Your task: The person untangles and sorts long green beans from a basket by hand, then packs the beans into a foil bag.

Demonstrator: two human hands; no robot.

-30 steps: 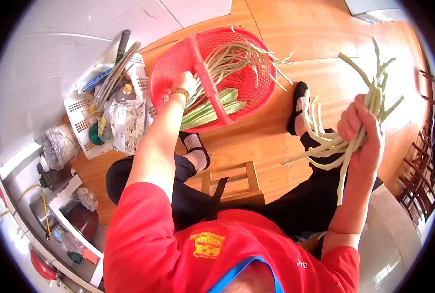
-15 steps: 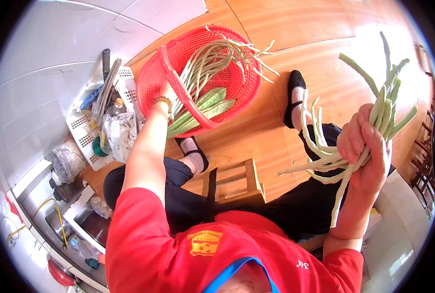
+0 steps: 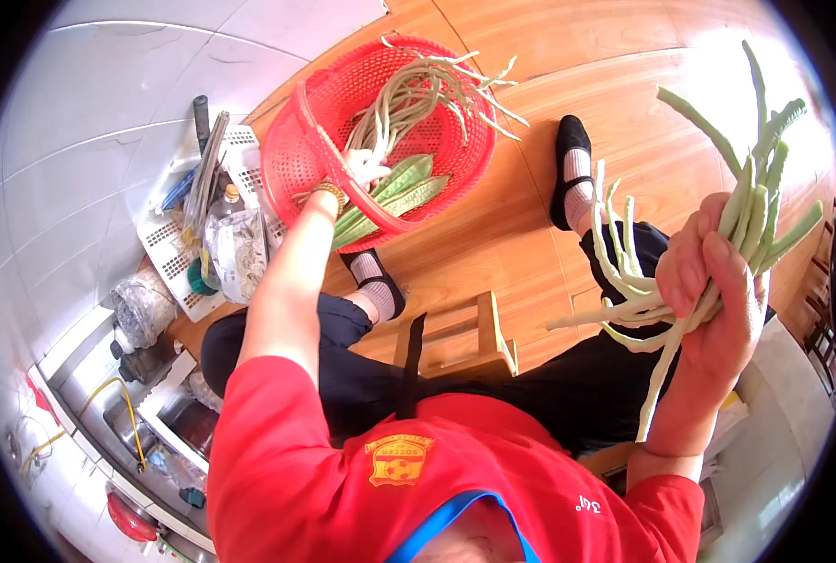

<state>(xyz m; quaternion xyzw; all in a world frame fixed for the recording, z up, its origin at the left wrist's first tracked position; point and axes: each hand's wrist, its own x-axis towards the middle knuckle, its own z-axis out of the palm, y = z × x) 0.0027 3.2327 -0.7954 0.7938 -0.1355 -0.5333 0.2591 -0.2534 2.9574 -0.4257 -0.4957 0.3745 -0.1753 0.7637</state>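
The left hand point(image 3: 365, 167) has moved deeper into the red basket point(image 3: 285, 171) over the last half second, which appears to bring it onto the loose beans point(image 3: 395, 105) there (its grip, partly obscured, cannot be confirmed). The left arm is extended forward; the right hand point(image 3: 726, 281), elbow bent, is raised and closed firmly around a bunch of beans point(image 3: 748, 211).

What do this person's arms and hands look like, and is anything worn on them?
Both arms come out of short, plain red sleeves. The left hand is ungloved, with a brownish-gold, beaded-looking bracelet at its wrist. The right hand is ungloved too, with no bracelet visible.
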